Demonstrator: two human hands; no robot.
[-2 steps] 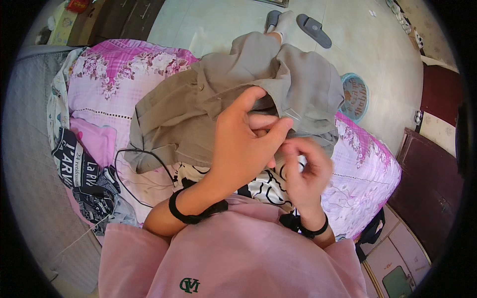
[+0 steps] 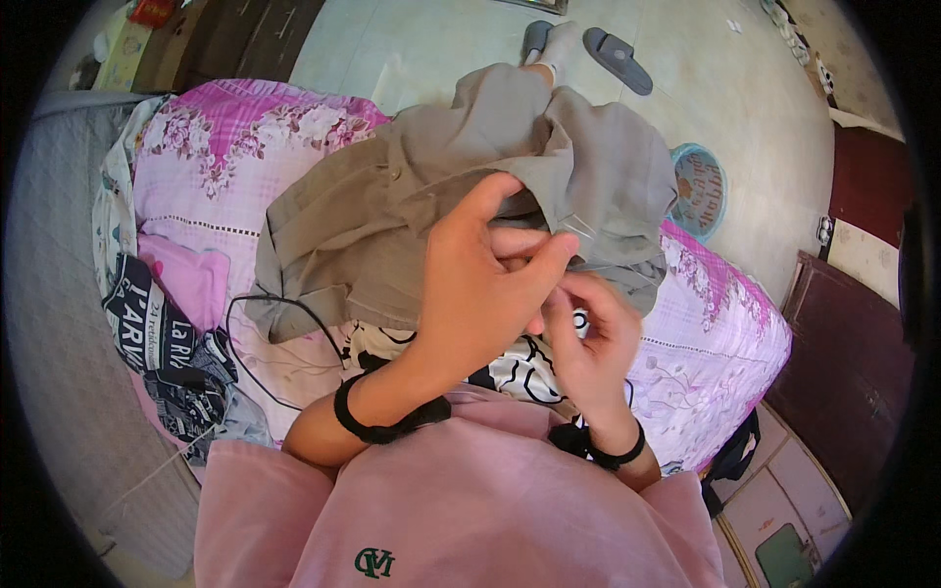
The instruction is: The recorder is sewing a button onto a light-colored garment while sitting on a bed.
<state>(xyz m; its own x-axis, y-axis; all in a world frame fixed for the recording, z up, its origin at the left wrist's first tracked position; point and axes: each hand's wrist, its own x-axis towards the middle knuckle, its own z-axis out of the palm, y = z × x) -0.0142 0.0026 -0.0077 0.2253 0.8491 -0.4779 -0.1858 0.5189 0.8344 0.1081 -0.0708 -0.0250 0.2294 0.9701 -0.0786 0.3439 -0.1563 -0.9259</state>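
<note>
Left hand [image 2: 480, 284] is over the grey-brown cloth [image 2: 333, 220]: one finger points up and away at the cloth's fold, the others curl under, thumb stretched out to the right. Two thin bright slivers [image 2: 580, 226] show just past the thumb tip; can't tell what they are or whether the thumb pinches them. Right hand [image 2: 600, 338] is just beside, half curled, thumb and forefinger tips drawn in by the left thumb; can't tell if anything is between them.

The cloth spreads across the lap and onto the bed [image 2: 181, 191], crumpled, with a small button [image 2: 396, 174] left of its middle. Black-and-white fabric [image 2: 529, 370] shows beneath the hands. Black band on each wrist; pink shirt [image 2: 470, 500].

Black cord [image 2: 294, 304] loops on the bed, left of the cloth. Pink cloth [image 2: 186, 279] and dark printed cloth [image 2: 147, 318] lie toward the bed's left edge. On the floor: blue basket [image 2: 720, 201] off the bed's right part, near the cloth; grey slipper [image 2: 618, 61] past the far edge, beside a socked foot [image 2: 561, 49].
</note>
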